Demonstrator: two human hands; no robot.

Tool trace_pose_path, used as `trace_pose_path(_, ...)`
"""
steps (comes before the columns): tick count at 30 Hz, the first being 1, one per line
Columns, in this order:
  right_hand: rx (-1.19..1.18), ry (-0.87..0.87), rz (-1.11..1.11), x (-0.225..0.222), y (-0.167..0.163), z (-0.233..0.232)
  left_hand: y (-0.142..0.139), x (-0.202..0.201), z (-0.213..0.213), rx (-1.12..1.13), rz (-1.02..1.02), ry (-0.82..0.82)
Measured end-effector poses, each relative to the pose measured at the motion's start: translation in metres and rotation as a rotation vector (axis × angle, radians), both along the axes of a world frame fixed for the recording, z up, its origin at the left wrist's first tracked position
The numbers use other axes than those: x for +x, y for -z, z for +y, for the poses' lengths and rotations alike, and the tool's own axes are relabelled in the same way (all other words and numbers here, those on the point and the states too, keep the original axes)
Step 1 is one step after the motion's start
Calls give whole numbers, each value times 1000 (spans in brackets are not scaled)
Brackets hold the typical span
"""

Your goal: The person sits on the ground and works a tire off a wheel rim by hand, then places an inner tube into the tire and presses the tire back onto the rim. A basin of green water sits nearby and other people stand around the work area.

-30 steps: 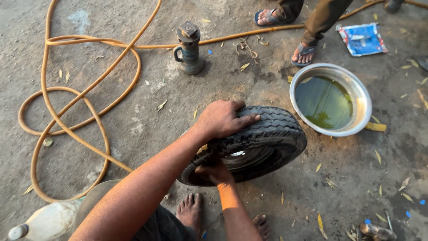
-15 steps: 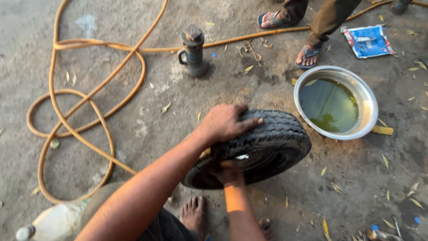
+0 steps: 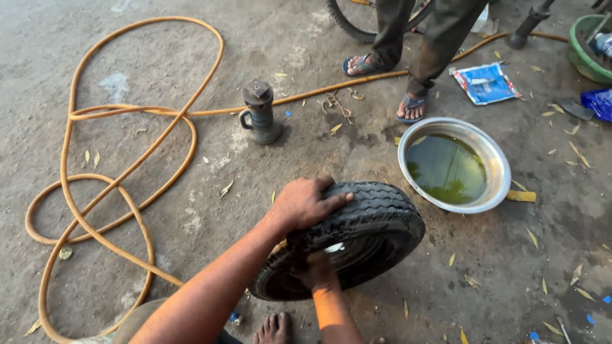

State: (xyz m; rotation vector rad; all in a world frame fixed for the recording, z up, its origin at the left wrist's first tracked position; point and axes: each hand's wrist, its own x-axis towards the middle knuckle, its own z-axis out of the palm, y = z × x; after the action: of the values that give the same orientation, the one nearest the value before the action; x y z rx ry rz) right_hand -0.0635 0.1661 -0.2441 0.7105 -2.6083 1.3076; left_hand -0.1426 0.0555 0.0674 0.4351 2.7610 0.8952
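Note:
A small black tyre stands tilted on the concrete ground in front of me. My left hand lies over its top tread and grips it. My right hand reaches into the tyre's middle, where a pale rim part shows; its fingers are mostly hidden inside, closed on the inner edge. My bare toes show just below the tyre.
A metal basin of greenish water sits right of the tyre. A small dark jack stands behind. An orange hose loops across the left ground. Another person's sandalled feet stand at the back, near a blue packet and a green tub.
The view has tilted upward and drawn back a little, revealing more of the background. Both hands stay on the tyre; the tyre has barely shifted.

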Motion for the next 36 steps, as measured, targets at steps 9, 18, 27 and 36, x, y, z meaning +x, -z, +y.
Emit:
trace_pose_path(9,-932,-203,-691,22,-10,-37,-1,-10,3,1,-17,-23)
trace_pose_path(18,-1818,-185,-704,-9,-38,-9,0,-10,-1,-6,-7,-20)
trace_pose_path(27,-1384,-236,-870,12,-4,-19,1,-5,-1,1,-3,-9)
trace_pose_path(36,-1084,-234,-918,27,-29,-33,1,-8,-1,1,-15,-12)
